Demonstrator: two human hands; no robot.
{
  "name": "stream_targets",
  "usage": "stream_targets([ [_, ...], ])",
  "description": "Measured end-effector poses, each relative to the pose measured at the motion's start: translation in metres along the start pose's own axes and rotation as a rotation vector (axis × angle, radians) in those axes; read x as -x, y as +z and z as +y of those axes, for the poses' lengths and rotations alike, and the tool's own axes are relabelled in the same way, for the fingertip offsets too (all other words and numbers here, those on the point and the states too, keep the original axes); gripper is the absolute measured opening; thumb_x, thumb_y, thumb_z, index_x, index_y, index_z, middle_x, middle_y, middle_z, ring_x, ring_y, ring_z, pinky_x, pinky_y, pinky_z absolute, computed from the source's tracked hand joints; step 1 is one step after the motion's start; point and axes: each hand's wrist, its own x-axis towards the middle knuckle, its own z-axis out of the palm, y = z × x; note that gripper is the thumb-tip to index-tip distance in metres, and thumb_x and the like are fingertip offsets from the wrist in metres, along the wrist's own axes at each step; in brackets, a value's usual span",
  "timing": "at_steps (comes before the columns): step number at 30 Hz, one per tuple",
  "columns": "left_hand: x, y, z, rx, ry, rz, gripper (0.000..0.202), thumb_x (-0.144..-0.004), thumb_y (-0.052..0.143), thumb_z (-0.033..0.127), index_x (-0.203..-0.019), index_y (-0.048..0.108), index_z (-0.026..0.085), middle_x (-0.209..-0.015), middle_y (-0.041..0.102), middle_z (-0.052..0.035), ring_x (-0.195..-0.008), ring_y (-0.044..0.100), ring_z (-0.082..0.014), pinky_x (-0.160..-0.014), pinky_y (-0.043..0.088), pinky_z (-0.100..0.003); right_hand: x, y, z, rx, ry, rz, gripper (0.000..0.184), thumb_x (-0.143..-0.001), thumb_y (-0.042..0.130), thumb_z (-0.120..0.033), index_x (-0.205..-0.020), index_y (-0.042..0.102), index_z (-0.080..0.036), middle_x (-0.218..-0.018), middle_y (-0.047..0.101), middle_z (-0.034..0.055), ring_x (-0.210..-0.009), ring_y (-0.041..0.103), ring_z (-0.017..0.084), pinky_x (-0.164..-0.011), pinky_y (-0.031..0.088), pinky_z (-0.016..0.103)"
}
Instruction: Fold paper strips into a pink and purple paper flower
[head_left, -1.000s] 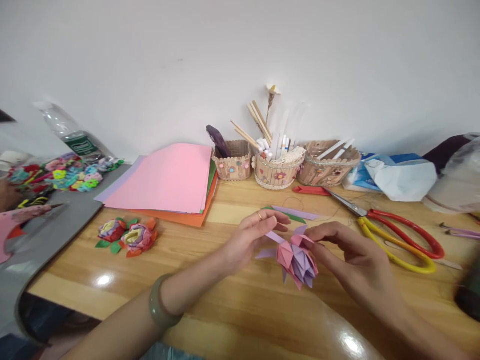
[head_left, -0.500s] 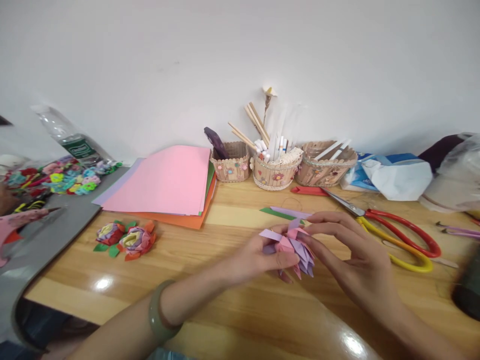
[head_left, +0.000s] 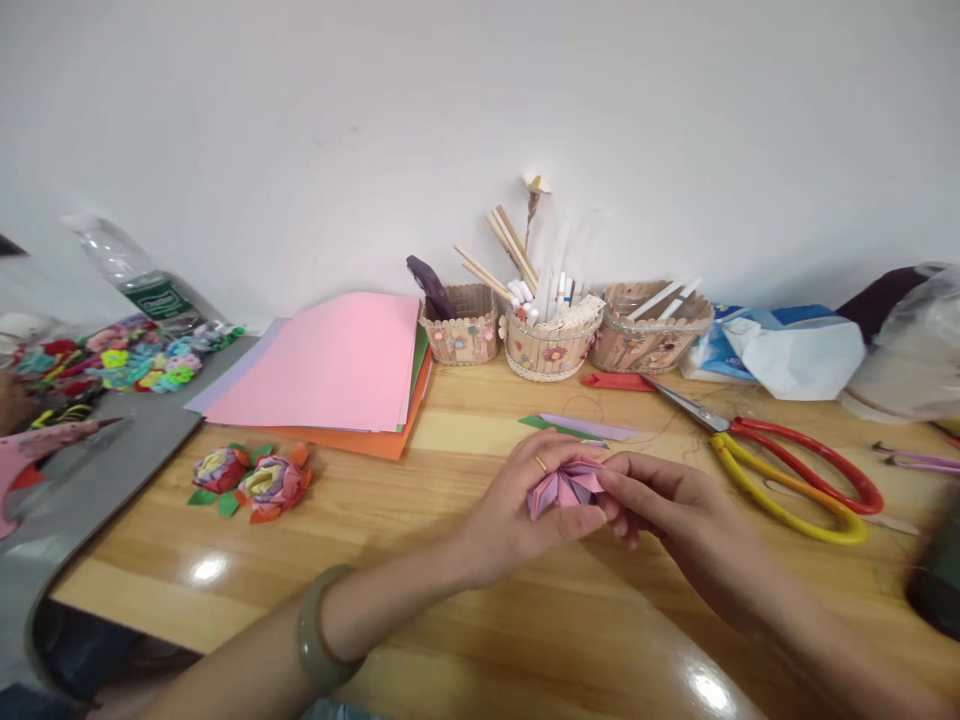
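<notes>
Between my two hands, above the wooden table, is a folded paper flower (head_left: 564, 486) in pink and lilac. My left hand (head_left: 517, 510) is closed around its left side, thumb along the front and fingers over the back. On its right side, my right hand (head_left: 652, 495) pinches the folded edge between thumb and fingers; part of the flower is hidden behind the fingers. Just behind the hands lie lilac and green paper strips (head_left: 589, 428). Two finished-looking paper flowers, one small (head_left: 220, 468) and one larger (head_left: 274, 483), rest at the left with green and orange leaves.
Large scissors (head_left: 795, 470) with red and yellow handles lie at the right, beside a red folded strip (head_left: 616, 381). Coloured paper sheets (head_left: 322, 360) are stacked at back left. Three decorated baskets (head_left: 553, 350) stand along the wall. A dark object (head_left: 937, 570) is at the right edge.
The paper flower has turned so its folded petals face up toward me. My left hand now wraps over its back, and my right fingers have moved lower and closed on its right edge.
</notes>
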Motion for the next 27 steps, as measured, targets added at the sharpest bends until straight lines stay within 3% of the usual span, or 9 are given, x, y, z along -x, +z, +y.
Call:
stream_targets([
  [3, -0.002, 0.002, 0.000, 0.082, -0.049, 0.089, 0.022, -0.077, 0.056, 0.027, -0.096, 0.065, 0.020, -0.106, 0.057, -0.0082, -0.109, 0.048, -0.0201, -0.097, 0.034, -0.035, 0.000, 0.003, 0.000, -0.018, 0.006, -0.041, 0.031, -0.072, 0.060, -0.046, -0.066, 0.057, -0.016, -0.061, 0.058, -0.0007, -0.054, 0.054, 0.010, -0.053, 0.044, 0.022],
  [6, -0.002, 0.005, -0.003, 0.163, -0.150, 0.192, 0.014, -0.076, 0.056, 0.027, -0.079, 0.067, 0.018, -0.102, 0.058, -0.0077, -0.107, 0.049, -0.0207, -0.082, 0.044, -0.029, 0.001, 0.008, 0.001, -0.023, 0.009, -0.076, 0.031, -0.073, 0.058, -0.047, -0.071, 0.058, -0.016, -0.062, 0.060, -0.0001, -0.055, 0.056, 0.010, -0.054, 0.045, 0.023],
  [9, -0.002, 0.009, -0.005, 0.258, -0.241, 0.257, 0.016, -0.077, 0.055, 0.028, -0.075, 0.065, 0.016, -0.104, 0.057, -0.0077, -0.088, 0.056, -0.0167, -0.060, 0.045, -0.022, 0.001, 0.013, 0.005, -0.026, 0.005, -0.102, 0.031, -0.076, 0.055, -0.047, -0.073, 0.056, -0.017, -0.061, 0.061, -0.0003, -0.055, 0.057, 0.010, -0.055, 0.046, 0.022],
  [15, -0.003, 0.011, -0.006, 0.268, -0.221, 0.348, 0.019, -0.079, 0.051, 0.029, -0.071, 0.057, 0.014, -0.091, 0.057, -0.0061, -0.068, 0.053, -0.0093, -0.051, 0.040, -0.017, 0.002, 0.016, 0.011, 0.008, 0.021, -0.132, 0.033, -0.078, 0.051, -0.050, -0.072, 0.052, -0.017, -0.058, 0.060, -0.0006, -0.051, 0.056, 0.010, -0.052, 0.046, 0.023],
  [18, -0.003, 0.011, -0.006, 0.303, -0.230, 0.373, 0.018, -0.081, 0.048, 0.030, -0.074, 0.055, 0.015, -0.084, 0.059, -0.0050, -0.064, 0.054, -0.0089, -0.056, 0.042, -0.019, 0.002, 0.018, 0.011, 0.009, 0.038, -0.142, 0.034, -0.077, 0.052, -0.051, -0.071, 0.051, -0.017, -0.056, 0.060, -0.0011, -0.049, 0.055, 0.010, -0.051, 0.045, 0.023],
  [22, -0.003, 0.013, -0.007, 0.330, -0.185, 0.411, 0.017, -0.083, 0.047, 0.029, -0.073, 0.054, 0.016, -0.084, 0.060, -0.0045, -0.083, 0.057, -0.0126, -0.078, 0.043, -0.024, 0.002, 0.024, 0.014, 0.015, 0.042, -0.130, 0.034, -0.079, 0.050, -0.051, -0.071, 0.050, -0.017, -0.056, 0.060, -0.0007, -0.048, 0.055, 0.009, -0.050, 0.045, 0.023],
  [27, -0.002, 0.017, -0.010, 0.365, -0.190, 0.461, 0.019, -0.084, 0.044, 0.032, -0.076, 0.051, 0.017, -0.087, 0.060, -0.0051, -0.087, 0.056, -0.0139, -0.080, 0.042, -0.026, 0.003, 0.032, 0.020, 0.040, 0.001, -0.071, 0.036, -0.079, 0.050, -0.052, -0.068, 0.050, -0.018, -0.055, 0.059, -0.0007, -0.048, 0.054, 0.010, -0.050, 0.045, 0.023],
])
